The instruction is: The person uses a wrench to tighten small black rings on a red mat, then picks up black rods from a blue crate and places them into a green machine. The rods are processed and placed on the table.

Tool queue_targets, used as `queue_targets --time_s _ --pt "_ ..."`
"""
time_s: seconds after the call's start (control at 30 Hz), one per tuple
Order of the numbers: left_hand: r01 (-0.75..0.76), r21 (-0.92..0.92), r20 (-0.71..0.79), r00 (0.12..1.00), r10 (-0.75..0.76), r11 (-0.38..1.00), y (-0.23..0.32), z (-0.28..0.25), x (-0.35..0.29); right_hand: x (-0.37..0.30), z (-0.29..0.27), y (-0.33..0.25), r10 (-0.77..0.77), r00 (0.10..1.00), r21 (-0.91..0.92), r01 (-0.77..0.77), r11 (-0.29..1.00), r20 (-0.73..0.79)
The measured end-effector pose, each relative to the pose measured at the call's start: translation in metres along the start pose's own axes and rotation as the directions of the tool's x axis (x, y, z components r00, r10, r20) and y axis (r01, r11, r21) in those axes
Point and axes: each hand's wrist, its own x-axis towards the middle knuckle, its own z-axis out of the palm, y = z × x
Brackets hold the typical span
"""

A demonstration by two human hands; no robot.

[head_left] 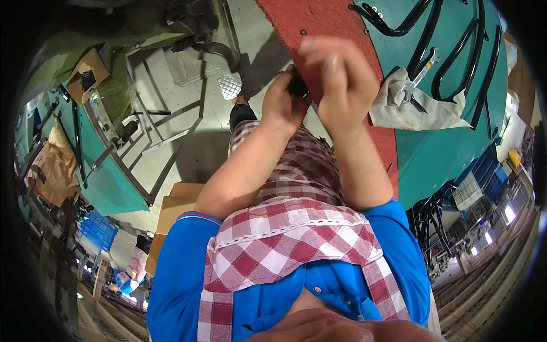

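My left hand [283, 102] is closed around a small black part [297, 87], mostly hidden by the fingers, beside the edge of a red mat [386, 157]. Just to the right, over that mat, my right hand [346, 82] is raised with its fingers bent. Motion smears those fingers, so I cannot tell whether they hold anything. Small dark rings [303, 32] lie on the mat beyond it. On the right, a crumpled pale cloth [393, 111] carries a metal hand tool [424, 69] and a dark-tipped piece.
Black bent tubes [476, 57] lie across the green tabletop [421, 165] at right. Left of me stand another green table [111, 185], a metal frame [176, 139], an open cardboard box [94, 68] and a carton [174, 208]. Another person [135, 269] is at the far lower left.
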Motion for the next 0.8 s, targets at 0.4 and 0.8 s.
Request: queue_targets --time_s 0.4,0.8 --pt "-0.058 -0.198 0.022 0.998 0.064 0.978 0.017 -0.017 0.01 0.0 0.013 0.022 0.14 0.924 -0.033 -0.137 0.99 0.356" --pt "-0.206 -0.186 0.117 0.966 0.23 0.961 0.142 -0.042 -0.03 -0.016 -0.005 -0.045 0.208 0.931 0.064 -0.238 0.969 0.301"
